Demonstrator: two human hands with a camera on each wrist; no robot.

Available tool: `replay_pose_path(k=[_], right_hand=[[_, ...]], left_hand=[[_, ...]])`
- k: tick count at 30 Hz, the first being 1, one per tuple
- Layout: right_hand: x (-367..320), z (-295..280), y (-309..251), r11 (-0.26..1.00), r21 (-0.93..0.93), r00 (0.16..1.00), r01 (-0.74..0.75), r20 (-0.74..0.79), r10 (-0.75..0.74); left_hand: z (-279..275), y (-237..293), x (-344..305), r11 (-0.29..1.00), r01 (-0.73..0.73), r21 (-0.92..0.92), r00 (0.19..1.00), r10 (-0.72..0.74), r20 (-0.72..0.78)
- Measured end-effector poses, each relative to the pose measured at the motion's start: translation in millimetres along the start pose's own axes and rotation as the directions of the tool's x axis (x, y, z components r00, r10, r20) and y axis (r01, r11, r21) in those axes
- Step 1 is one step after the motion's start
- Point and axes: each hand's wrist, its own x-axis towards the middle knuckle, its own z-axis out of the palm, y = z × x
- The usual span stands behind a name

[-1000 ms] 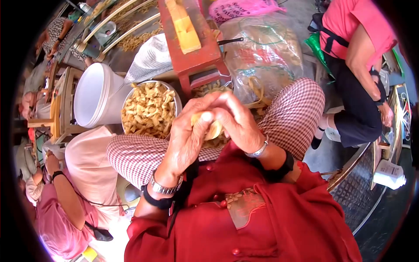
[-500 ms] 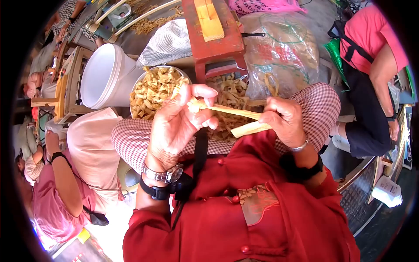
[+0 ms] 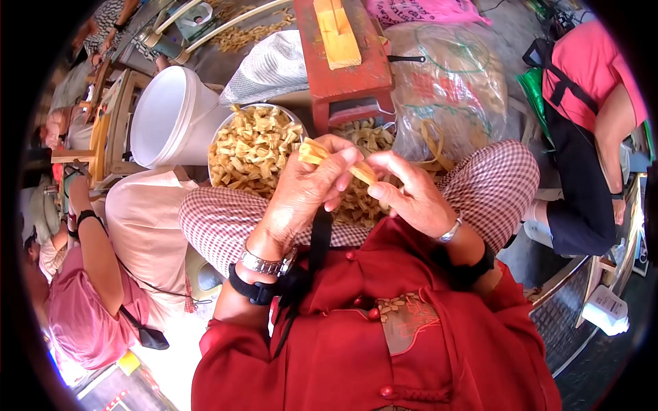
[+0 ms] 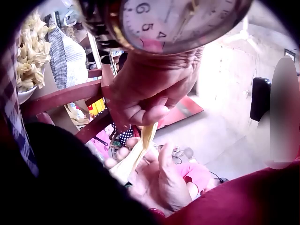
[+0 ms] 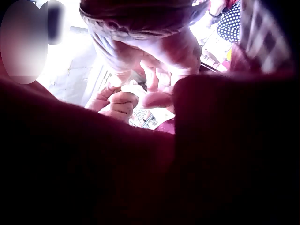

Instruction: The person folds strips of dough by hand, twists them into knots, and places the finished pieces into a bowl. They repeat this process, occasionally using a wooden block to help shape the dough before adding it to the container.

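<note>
In the head view my left hand pinches a flat, pale yellow strip between thumb and fingers, and a folded bulge of it stands out above the knuckles. My right hand is at the strip's lower end, its thumb and fingers spread with the end between them. Seen from the left wrist, the strip runs down from the left fingertips across the fingers of the right hand. The right wrist view is dark and blurred, with both hands' fingers close together.
Left of my hands, a round bowl is heaped with folded yellow pieces. Loose strips lie beneath my hands. A red bench bears a wooden block. A white bucket, a large plastic bag and seated people surround me.
Half a second ago my hands were apart, with the strip stretched between them. Now they are close together; the right hand has moved left and its fingers have loosened from their grip.
</note>
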Motion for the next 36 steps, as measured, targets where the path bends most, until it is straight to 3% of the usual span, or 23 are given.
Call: replay_pose_path(k=[1,3,6,8,13,15,16,19,20,24,28,31,32,34,36], right_hand=[[5.2,4.0,2.4,0.999,0.015,0.998,0.049,-0.027,-0.049],[10.1,6.9,-3.2,0.992,0.109,0.998,-0.065,0.029,0.063],[11.5,3.8,4.7,0.959,0.264,0.991,-0.101,0.113,0.074],[14.8,-3.4,-16.9,0.998,0.063,0.999,0.011,0.044,-0.014],[47.2,-31.1,-32.9,0.969,-0.209,0.991,0.136,0.04,-0.13],[74.0,-47.1,-44.5,0.906,-0.388,0.984,0.17,0.011,-0.18],[91.9,-57.5,-43.0,0.825,-0.511,0.959,0.243,0.0,-0.283],[133.1,-80.2,-60.2,0.658,-0.713,0.929,0.24,-0.027,-0.368],[144.4,-85.4,-63.8,0.594,-0.765,0.906,0.249,-0.034,-0.422],[175.0,-102.8,-62.2,0.529,-0.804,0.875,0.272,-0.022,-0.483],[188.2,-104.8,-63.0,0.453,-0.874,0.903,0.178,-0.037,-0.427],[208.8,-101.7,-23.9,0.348,-0.934,0.955,0.077,-0.032,-0.296],[208.4,-97.0,-10.2,0.283,-0.956,0.957,0.076,-0.01,-0.291],[194.7,-99.6,3.4,0.389,-0.919,0.952,0.057,-0.067,-0.298],[172.0,-98.5,-0.7,0.577,-0.811,0.94,0.095,-0.118,-0.32]], left_hand=[[1.2,-0.4,1.6,1.0,-0.002,-0.001,1.0,0.002,-0.001],[-0.2,-0.8,4.2,0.999,0.003,-0.041,1.0,-0.003,0.005],[-11.6,3.0,3.8,0.981,-0.032,-0.192,0.999,0.038,0.031],[-16.9,6.2,2.0,0.959,-0.099,-0.267,0.994,0.106,0.014],[-24.2,29.0,22.4,0.946,-0.211,-0.245,0.977,0.21,-0.032],[-24.1,50.6,41.5,0.949,-0.266,-0.171,0.964,0.262,-0.045],[-22.7,61.8,53.3,0.934,-0.329,-0.136,0.944,0.325,-0.054],[-23.0,90.4,87.7,0.915,-0.402,-0.023,0.913,0.399,-0.086],[-23.7,97.9,97.0,0.902,-0.432,-0.015,0.901,0.431,-0.053],[-22.0,115.3,127.9,0.885,-0.464,0.036,0.877,0.464,-0.126],[-31.4,119.6,149.4,0.867,-0.477,0.141,0.86,0.494,-0.13],[-47.1,100.4,180.1,0.875,-0.323,0.36,0.885,0.414,-0.213],[-45.0,93.6,184.4,0.851,-0.253,0.461,0.816,0.443,-0.37],[-58.9,91.4,178.4,0.841,-0.222,0.493,0.829,0.429,-0.359],[-58.9,94.6,151.7,0.851,-0.166,0.498,0.914,0.323,-0.247]])
